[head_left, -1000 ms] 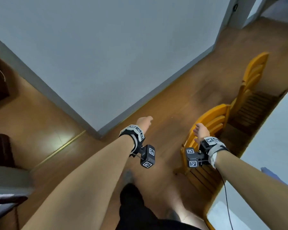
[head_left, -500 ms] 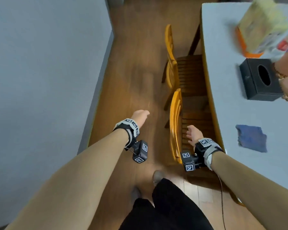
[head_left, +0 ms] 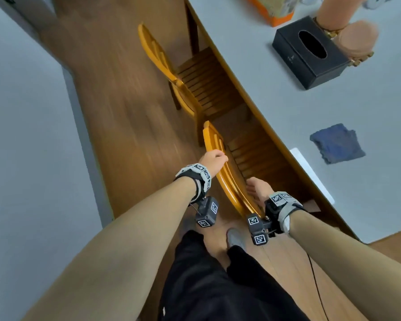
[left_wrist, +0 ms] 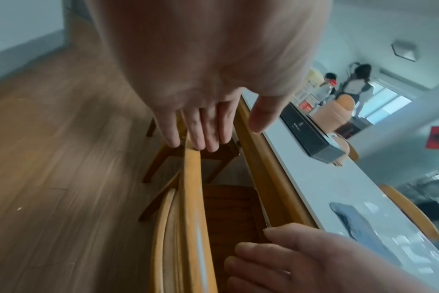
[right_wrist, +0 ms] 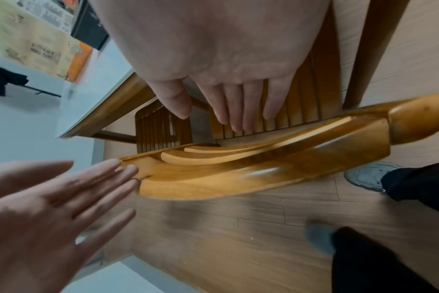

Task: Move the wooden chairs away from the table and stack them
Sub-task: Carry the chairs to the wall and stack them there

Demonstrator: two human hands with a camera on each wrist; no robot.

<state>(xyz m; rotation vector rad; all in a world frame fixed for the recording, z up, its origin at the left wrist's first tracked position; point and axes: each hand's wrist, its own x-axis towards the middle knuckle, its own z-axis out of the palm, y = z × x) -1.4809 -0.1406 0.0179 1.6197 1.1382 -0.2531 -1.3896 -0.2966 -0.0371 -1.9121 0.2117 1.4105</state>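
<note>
Two orange-brown wooden chairs stand tucked under the grey-topped table [head_left: 347, 107]. The near chair [head_left: 225, 172] is right in front of me; the far chair [head_left: 159, 60] stands beyond it. My left hand [head_left: 214, 158] is at the far end of the near chair's top rail [left_wrist: 192, 198], fingers [left_wrist: 201, 128] straight and touching it, thumb spread apart. My right hand [head_left: 255, 189] hovers open on the seat side of the backrest, with straight fingers [right_wrist: 238, 111] above the slatted seat [right_wrist: 301, 107]. Neither hand grips anything.
A grey wall [head_left: 21, 158] runs close on the left, leaving a narrow strip of wood floor [head_left: 125, 112]. On the table lie a black tissue box [head_left: 310, 54], a blue cloth [head_left: 336, 143] and an orange carton [head_left: 273, 12]. Another person's hand [head_left: 357, 35] rests near the box.
My left hand moved right from over the floor onto the near chair's top rail. The right hand stayed over the seat side of the backrest. My view swung toward the table.
</note>
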